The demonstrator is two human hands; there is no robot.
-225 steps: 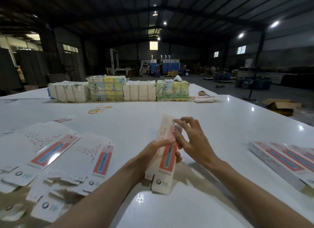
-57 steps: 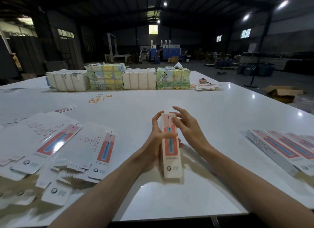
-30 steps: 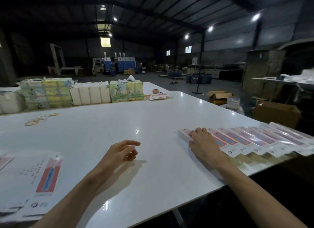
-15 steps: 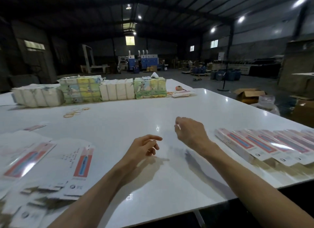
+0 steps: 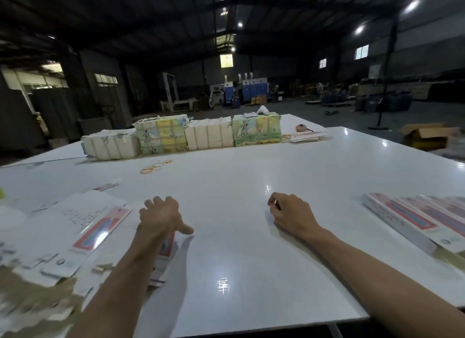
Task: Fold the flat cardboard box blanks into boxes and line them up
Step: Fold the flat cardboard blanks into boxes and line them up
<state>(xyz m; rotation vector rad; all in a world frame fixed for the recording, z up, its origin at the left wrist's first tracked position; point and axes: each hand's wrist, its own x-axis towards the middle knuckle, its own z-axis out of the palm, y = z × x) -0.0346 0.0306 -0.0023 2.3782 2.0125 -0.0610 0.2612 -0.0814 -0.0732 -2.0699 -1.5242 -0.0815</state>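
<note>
A wide white table [image 5: 251,186] fills the view, glossy under the shed lights. Along its far edge stands a row of strapped bundles [image 5: 181,135] of printed and plain stock. At the right edge the folded boxes [image 5: 407,219] lie side by side in a slanting line, long faces up, each against the next. At the left the flat blanks [image 5: 83,227] lie in a loose, overlapping heap (its near part is too blurred to count).

The person's left hand [image 5: 161,217] is stretched over the right fringe of that heap, palm down, fingers straight and spread, thumb out to the side. It has hold of nothing, and whether the fingertips touch card cannot be told. One blank shows beneath that wrist. The right hand [image 5: 292,212] rests near the table's middle, well apart from the boxes, its fingers loosely curled around nothing. A few rubber bands [image 5: 156,166] lie scattered toward the bundles.

The step in hand appears to be fetching a fresh blank. The next move calls for parting a single sheet from the overlap, drawing it to the bare table between the hands, and bringing the right hand in to help square it up.
</note>
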